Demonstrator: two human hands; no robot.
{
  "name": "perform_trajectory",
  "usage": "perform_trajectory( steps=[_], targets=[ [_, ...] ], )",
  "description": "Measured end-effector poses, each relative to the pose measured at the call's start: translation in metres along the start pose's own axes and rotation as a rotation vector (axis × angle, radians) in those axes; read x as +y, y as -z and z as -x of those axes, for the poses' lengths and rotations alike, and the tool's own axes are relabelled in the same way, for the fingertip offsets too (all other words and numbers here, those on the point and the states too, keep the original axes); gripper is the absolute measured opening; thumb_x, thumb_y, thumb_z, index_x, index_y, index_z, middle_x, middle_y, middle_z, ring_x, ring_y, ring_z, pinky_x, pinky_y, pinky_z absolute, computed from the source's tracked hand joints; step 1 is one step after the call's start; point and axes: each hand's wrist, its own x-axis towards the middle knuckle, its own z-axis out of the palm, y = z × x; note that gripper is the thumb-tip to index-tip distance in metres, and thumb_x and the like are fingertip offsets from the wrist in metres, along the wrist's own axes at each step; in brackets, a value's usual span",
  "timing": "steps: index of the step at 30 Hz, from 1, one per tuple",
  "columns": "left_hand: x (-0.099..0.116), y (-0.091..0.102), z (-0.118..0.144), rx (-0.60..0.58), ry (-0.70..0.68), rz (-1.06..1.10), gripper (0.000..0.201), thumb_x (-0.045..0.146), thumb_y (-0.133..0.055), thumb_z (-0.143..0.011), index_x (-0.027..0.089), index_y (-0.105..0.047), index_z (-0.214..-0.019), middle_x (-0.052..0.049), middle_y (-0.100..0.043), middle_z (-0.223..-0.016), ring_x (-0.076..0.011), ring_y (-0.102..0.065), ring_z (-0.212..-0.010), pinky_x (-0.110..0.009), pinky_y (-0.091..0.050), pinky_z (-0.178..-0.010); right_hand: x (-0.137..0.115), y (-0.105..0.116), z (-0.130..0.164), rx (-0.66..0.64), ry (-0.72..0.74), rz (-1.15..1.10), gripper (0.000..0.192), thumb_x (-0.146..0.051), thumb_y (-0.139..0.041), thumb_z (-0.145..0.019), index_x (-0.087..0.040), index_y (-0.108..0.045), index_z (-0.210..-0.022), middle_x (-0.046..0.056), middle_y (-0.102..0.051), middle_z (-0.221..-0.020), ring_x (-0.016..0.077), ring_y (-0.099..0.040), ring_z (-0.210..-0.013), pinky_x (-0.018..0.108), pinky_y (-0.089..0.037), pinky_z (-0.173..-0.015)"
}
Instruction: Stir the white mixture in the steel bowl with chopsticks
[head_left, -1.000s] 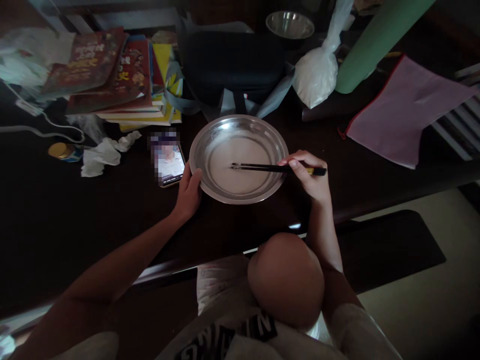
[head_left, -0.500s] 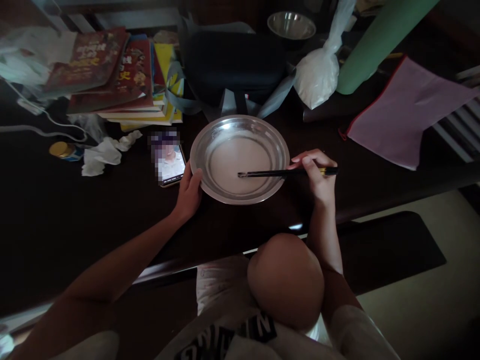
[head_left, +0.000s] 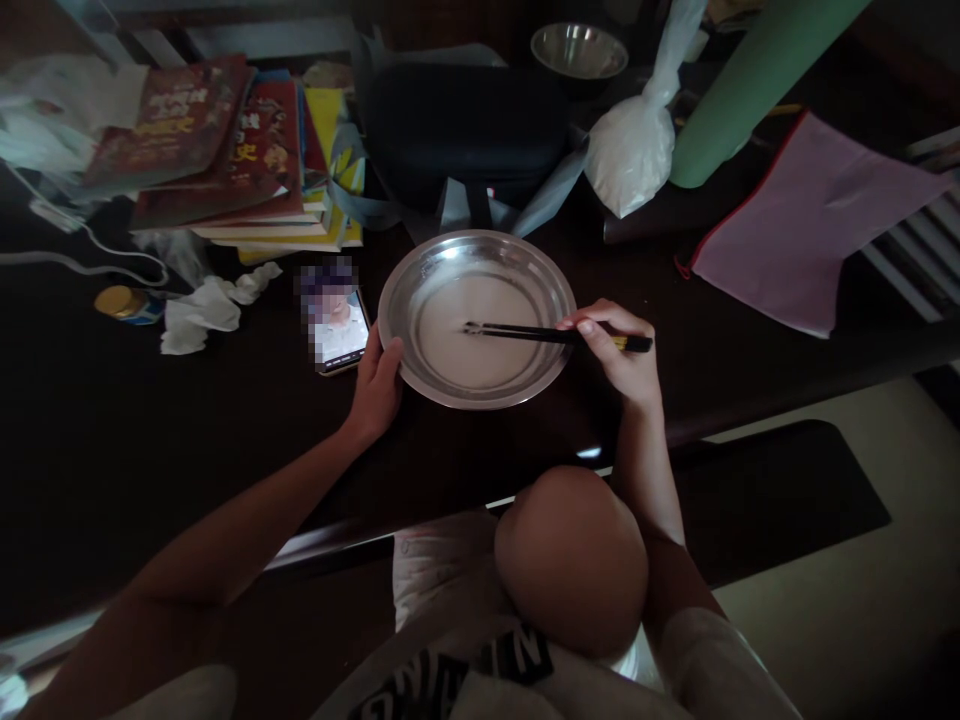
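Dark-brown table [head_left: 225,430] bears metal basin [head_left: 487,398] above pale floor [head_left: 900,440].

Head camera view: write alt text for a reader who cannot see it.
A right hand holds black chopsticks with their tips inside a metal basin of whitish contents, while the left hand grips its rim. A lit phone lies beside the left hand; beyond are stacked books, a dark case and a plastic bag.
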Motion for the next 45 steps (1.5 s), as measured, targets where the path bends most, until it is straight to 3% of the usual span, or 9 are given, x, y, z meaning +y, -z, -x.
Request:
perform_trajectory(
  steps=[4,8,13,18,23,28,33,38,45],
  targets=[
    [-0.0004,0.0007,-0.0006,-0.013,-0.028,-0.032,0.049,0.058,-0.06,-0.091,0.032,-0.059,-0.132,-0.005,-0.069,-0.125,-0.0281,-0.059,-0.129,-0.048,-0.045,-0.115,0.0005,0.0004,0.0006,0.123,-0.039,-0.01,0.023,-0.045,-0.063,-0.093,-0.025,-0.074,-0.086,-0.002,-0.076,-0.076,0.0158,-0.075,-0.071,0.033,-0.06,-0.071],
    [-0.0017,0.0018,-0.0006,-0.012,-0.064,-0.069,0.049,0.06,-0.056,-0.093,0.033,-0.058,-0.133,-0.005,-0.068,-0.125,-0.0277,-0.059,-0.129,-0.047,-0.045,-0.114,0.0008,-0.0003,0.0002,-0.012,-0.004,-0.019,0.019,-0.043,-0.066,-0.092,-0.027,-0.075,-0.088,-0.001,-0.078,-0.084,0.017,-0.076,-0.08,0.035,-0.061,-0.078],
    [-0.0002,0.0006,-0.0002,-0.022,-0.021,-0.011,0.046,0.057,-0.059,-0.092,0.031,-0.059,-0.13,-0.005,-0.069,-0.125,-0.0277,-0.06,-0.128,-0.048,-0.045,-0.115,0.0012,0.0011,0.0003,0.124,-0.025,-0.014,0.019,-0.041,-0.064,-0.094,-0.026,-0.075,-0.088,-0.002,-0.076,-0.078,0.0152,-0.075,-0.073,0.032,-0.06,-0.071],
    [0.001,-0.0003,-0.0004,-0.012,-0.013,-0.01,0.045,0.056,-0.058,-0.093,0.031,-0.059,-0.129,-0.005,-0.069,-0.124,-0.0281,-0.059,-0.129,-0.048,-0.044,-0.115,0.0001,0.0,-0.0002,-0.024,0.009,-0.002,0.019,-0.042,-0.066,-0.092,-0.026,-0.076,-0.087,-0.001,-0.079,-0.084,0.0172,-0.075,-0.082,0.035,-0.061,-0.079],
    [-0.0001,0.0009,-0.0005,-0.029,-0.055,-0.044,0.046,0.059,-0.056,-0.094,0.032,-0.059,-0.131,-0.005,-0.069,-0.124,-0.0278,-0.059,-0.128,-0.048,-0.046,-0.114,0.001,0.0007,-0.0002,0.112,-0.021,-0.012,0.019,-0.041,-0.063,-0.094,-0.027,-0.075,-0.088,-0.003,-0.076,-0.078,0.015,-0.074,-0.073,0.032,-0.06,-0.072],
    [-0.0021,0.0014,-0.0015,-0.047,-0.092,-0.071,0.049,0.062,-0.052,-0.095,0.033,-0.058,-0.133,-0.005,-0.068,-0.125,-0.0273,-0.06,-0.126,-0.047,-0.047,-0.112,0.0007,-0.0002,-0.0009,-0.032,-0.003,-0.007,0.019,-0.042,-0.066,-0.092,-0.026,-0.076,-0.087,-0.001,-0.078,-0.084,0.0172,-0.075,-0.083,0.036,-0.061,-0.08],
    [-0.003,0.0015,-0.0014,-0.034,-0.103,-0.09,0.051,0.065,-0.052,-0.094,0.033,-0.058,-0.133,-0.005,-0.067,-0.127,-0.0273,-0.06,-0.127,-0.047,-0.047,-0.111,0.0007,0.0004,-0.0004,0.117,-0.029,-0.028,0.02,-0.041,-0.064,-0.093,-0.027,-0.075,-0.087,-0.002,-0.076,-0.077,0.0153,-0.075,-0.073,0.032,-0.06,-0.071],
    [-0.0019,0.0016,-0.0007,-0.032,-0.084,-0.073,0.047,0.061,-0.054,-0.094,0.032,-0.059,-0.131,-0.005,-0.069,-0.122,-0.0275,-0.061,-0.126,-0.046,-0.047,-0.111,-0.0009,0.0004,-0.0003,-0.029,0.009,-0.03,0.016,-0.04,-0.067,-0.092,-0.027,-0.076,-0.087,-0.001,-0.079,-0.084,0.0168,-0.076,-0.082,0.034,-0.061,-0.078],
    [-0.0027,0.002,-0.0004,-0.036,-0.06,-0.064,0.044,0.057,-0.055,-0.095,0.032,-0.059,-0.132,-0.005,-0.068,-0.124,-0.0273,-0.06,-0.126,-0.047,-0.047,-0.112,-0.0007,0.0009,0.0002,0.036,-0.023,-0.046,0.018,-0.04,-0.065,-0.093,-0.027,-0.076,-0.087,-0.001,-0.077,-0.078,0.0154,-0.075,-0.073,0.031,-0.059,-0.072]
  ],
)
